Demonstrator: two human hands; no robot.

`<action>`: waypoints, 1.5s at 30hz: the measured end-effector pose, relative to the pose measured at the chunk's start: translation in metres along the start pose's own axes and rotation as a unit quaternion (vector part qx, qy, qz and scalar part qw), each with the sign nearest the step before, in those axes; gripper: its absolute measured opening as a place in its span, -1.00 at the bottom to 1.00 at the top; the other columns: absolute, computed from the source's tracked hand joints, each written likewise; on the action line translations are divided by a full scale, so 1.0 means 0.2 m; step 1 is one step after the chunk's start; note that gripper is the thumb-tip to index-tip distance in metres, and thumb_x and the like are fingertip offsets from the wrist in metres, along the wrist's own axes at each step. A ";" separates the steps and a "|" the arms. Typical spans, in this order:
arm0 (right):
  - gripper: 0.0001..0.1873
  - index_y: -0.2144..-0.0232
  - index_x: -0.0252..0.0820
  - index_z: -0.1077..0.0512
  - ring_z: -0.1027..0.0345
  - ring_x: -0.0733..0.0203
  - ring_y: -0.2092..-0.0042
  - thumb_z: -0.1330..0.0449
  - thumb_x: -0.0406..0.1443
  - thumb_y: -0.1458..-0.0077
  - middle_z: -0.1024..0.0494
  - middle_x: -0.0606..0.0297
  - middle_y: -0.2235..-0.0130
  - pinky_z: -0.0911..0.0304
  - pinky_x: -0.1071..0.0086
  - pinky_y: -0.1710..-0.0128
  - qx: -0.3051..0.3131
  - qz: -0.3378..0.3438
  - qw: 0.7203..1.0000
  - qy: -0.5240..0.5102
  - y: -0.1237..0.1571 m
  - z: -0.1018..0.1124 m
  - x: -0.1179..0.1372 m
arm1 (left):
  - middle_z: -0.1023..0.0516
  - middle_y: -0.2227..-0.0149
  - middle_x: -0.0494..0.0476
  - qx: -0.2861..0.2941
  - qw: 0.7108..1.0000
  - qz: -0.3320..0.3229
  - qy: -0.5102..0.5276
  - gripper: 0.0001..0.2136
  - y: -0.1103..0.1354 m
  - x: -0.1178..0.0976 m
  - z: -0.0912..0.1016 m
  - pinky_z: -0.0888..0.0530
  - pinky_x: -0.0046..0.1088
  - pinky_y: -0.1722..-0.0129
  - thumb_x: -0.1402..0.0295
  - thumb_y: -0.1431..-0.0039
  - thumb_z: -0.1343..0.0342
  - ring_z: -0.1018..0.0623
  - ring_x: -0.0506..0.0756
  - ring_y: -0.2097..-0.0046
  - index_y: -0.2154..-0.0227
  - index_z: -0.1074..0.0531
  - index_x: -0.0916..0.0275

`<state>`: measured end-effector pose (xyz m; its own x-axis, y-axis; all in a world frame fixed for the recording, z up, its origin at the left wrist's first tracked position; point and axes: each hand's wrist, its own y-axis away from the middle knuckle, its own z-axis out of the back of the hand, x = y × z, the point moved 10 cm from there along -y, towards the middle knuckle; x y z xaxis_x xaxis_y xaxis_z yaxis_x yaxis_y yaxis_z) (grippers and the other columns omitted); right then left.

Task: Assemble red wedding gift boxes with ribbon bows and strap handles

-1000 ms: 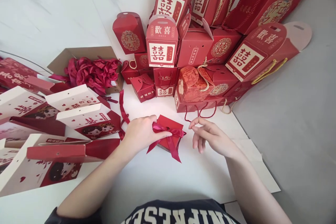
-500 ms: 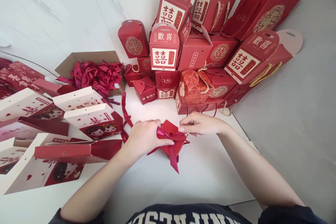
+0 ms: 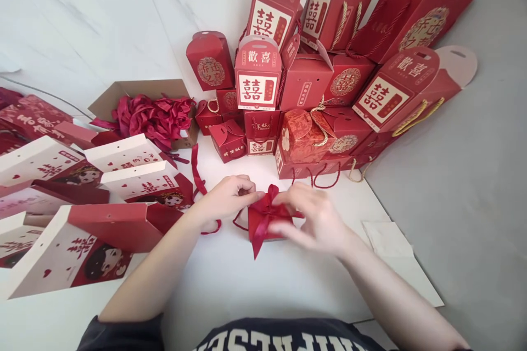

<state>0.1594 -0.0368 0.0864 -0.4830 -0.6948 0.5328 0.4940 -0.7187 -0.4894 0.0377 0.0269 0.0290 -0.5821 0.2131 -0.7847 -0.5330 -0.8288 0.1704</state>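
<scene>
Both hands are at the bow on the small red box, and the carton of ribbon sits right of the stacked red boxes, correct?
Only the side is wrong: the head view shows the carton of ribbon left of the stacked red boxes. Left hand and right hand are at the bow.

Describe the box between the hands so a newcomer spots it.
On the white table, find the stack of red gift boxes. In front, between the left hand and right hand, is a small red box. Its crimson ribbon bow sets it apart from those stacked.
</scene>
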 end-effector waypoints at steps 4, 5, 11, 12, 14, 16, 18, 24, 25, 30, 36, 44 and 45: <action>-0.49 -0.06 -0.22 -0.39 -0.29 0.12 0.23 -0.21 -0.01 -0.19 -0.49 0.22 0.29 -0.15 0.24 0.21 0.069 0.123 0.977 0.162 0.12 -0.24 0.18 | -0.16 0.57 -0.07 -0.025 0.999 -0.006 -0.037 -0.51 -0.02 0.04 -0.03 -0.16 -0.46 0.46 -0.02 -0.11 -0.16 -0.18 -0.04 0.49 0.64 -0.15 0.25; -0.58 -0.07 -0.21 -0.38 -0.28 0.14 0.25 -0.20 -0.13 -0.25 -0.49 0.24 0.31 -0.14 0.25 0.23 0.070 0.129 0.971 0.187 0.15 -0.29 0.18 | -0.17 0.56 -0.07 -0.038 0.997 -0.012 -0.060 -0.49 -0.02 0.05 -0.02 -0.17 -0.46 0.45 -0.04 -0.05 -0.22 -0.19 -0.03 0.48 0.64 -0.15 0.25; -0.73 -0.01 -0.20 -0.45 -0.29 0.23 0.29 -0.10 -0.42 -0.30 -0.51 0.28 0.34 -0.14 0.30 0.29 0.012 0.157 0.973 0.170 0.22 -0.33 0.16 | -0.35 0.28 0.06 -0.092 0.990 -0.061 -0.092 -0.58 0.03 0.01 0.01 -0.36 -0.39 0.11 0.00 -0.06 -0.24 -0.42 0.07 0.19 0.62 -0.38 0.26; -0.74 0.00 -0.20 -0.46 -0.30 0.23 0.29 -0.10 -0.42 -0.30 -0.52 0.28 0.34 -0.15 0.30 0.29 0.004 0.162 0.974 0.159 0.23 -0.32 0.16 | -0.38 0.21 0.09 -0.099 0.989 -0.064 -0.091 -0.62 0.04 0.00 0.01 -0.34 -0.34 0.01 0.02 -0.07 -0.24 -0.43 0.11 0.10 0.59 -0.43 0.25; -0.75 0.02 -0.20 -0.47 -0.30 0.25 0.29 -0.13 -0.42 -0.29 -0.53 0.30 0.35 -0.16 0.31 0.30 -0.011 0.165 0.976 0.142 0.23 -0.30 0.16 | -0.41 0.07 0.13 -0.094 0.989 -0.069 -0.085 -0.68 0.07 -0.03 0.00 -0.27 -0.27 -0.15 0.06 -0.07 -0.26 -0.39 0.17 -0.07 0.56 -0.49 0.22; -0.76 0.04 -0.19 -0.48 -0.29 0.26 0.31 -0.15 -0.41 -0.27 -0.52 0.33 0.39 -0.15 0.32 0.32 -0.028 0.161 0.978 0.132 0.23 -0.29 0.15 | -0.39 -0.06 0.12 -0.060 0.993 -0.072 -0.068 -0.73 0.09 -0.04 -0.03 -0.23 -0.26 -0.22 0.11 -0.06 -0.28 -0.35 0.19 -0.16 0.54 -0.49 0.21; -0.79 0.07 -0.17 -0.51 -0.28 0.27 0.34 -0.18 -0.41 -0.26 -0.49 0.35 0.43 -0.12 0.33 0.34 -0.049 0.154 0.979 0.127 0.22 -0.28 0.15 | -0.37 -0.11 0.11 -0.022 0.996 -0.069 -0.045 -0.77 0.10 -0.04 -0.06 -0.24 -0.29 -0.23 0.16 -0.08 -0.27 -0.35 0.17 -0.19 0.51 -0.48 0.21; -0.79 0.09 -0.15 -0.53 -0.25 0.27 0.37 -0.18 -0.42 -0.25 -0.45 0.35 0.46 -0.08 0.33 0.36 -0.081 0.155 0.975 0.134 0.18 -0.31 0.14 | -0.46 -0.05 0.15 -0.051 0.994 -0.032 -0.093 -0.54 0.05 -0.01 -0.06 -0.30 -0.22 -0.14 0.06 -0.17 -0.15 -0.40 0.22 -0.14 0.69 -0.27 0.27; -0.78 0.09 -0.15 -0.53 -0.25 0.27 0.37 -0.18 -0.42 -0.25 -0.44 0.36 0.47 -0.09 0.32 0.36 -0.088 0.154 0.975 0.137 0.18 -0.31 0.13 | -0.48 -0.01 0.16 -0.066 0.992 -0.024 -0.104 -0.51 0.04 0.00 -0.06 -0.31 -0.22 -0.11 0.04 -0.16 -0.15 -0.42 0.22 -0.11 0.71 -0.22 0.27; -0.72 0.05 -0.14 -0.52 -0.26 0.25 0.35 -0.24 -0.44 -0.19 -0.47 0.37 0.48 -0.13 0.31 0.32 -0.107 0.155 0.976 0.113 0.19 -0.32 0.11 | -0.51 0.14 0.12 -0.101 0.992 -0.005 -0.080 -0.51 0.02 0.06 -0.08 -0.40 -0.32 0.11 0.05 -0.12 -0.19 -0.51 0.10 0.19 0.69 -0.16 0.27; -0.82 0.14 -0.09 -0.54 -0.27 0.30 0.39 -0.22 -0.39 -0.23 -0.47 0.41 0.53 -0.13 0.33 0.35 -0.107 0.169 0.976 0.081 0.18 -0.30 0.10 | -0.51 0.15 0.09 -0.096 0.995 -0.004 -0.040 -0.51 0.01 0.09 -0.09 -0.40 -0.37 0.20 0.10 -0.10 -0.21 -0.50 0.05 0.26 0.69 -0.11 0.26; -0.84 0.17 -0.10 -0.53 -0.35 0.27 0.35 -0.26 -0.38 -0.19 -0.54 0.40 0.49 -0.17 0.32 0.31 -0.080 0.192 0.977 0.038 0.18 -0.31 0.13 | -0.53 0.12 0.09 -0.096 0.993 -0.031 -0.059 -0.53 0.02 0.06 -0.09 -0.42 -0.35 0.13 0.10 -0.16 -0.17 -0.52 0.08 0.22 0.69 -0.16 0.27; -0.84 0.15 -0.11 -0.52 -0.35 0.25 0.34 -0.27 -0.34 -0.19 -0.55 0.39 0.47 -0.18 0.31 0.31 -0.068 0.192 0.978 0.031 0.18 -0.30 0.13 | -0.53 0.13 0.09 -0.096 0.993 -0.034 -0.064 -0.53 0.02 0.05 -0.08 -0.42 -0.35 0.11 0.10 -0.16 -0.17 -0.52 0.08 0.21 0.69 -0.17 0.26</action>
<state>0.1203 -0.0826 0.0414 -0.3258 -0.9119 0.2496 0.5492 -0.3974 -0.7351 0.0398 0.0175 0.0110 -0.6288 0.3254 -0.7062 -0.4533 -0.8913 -0.0072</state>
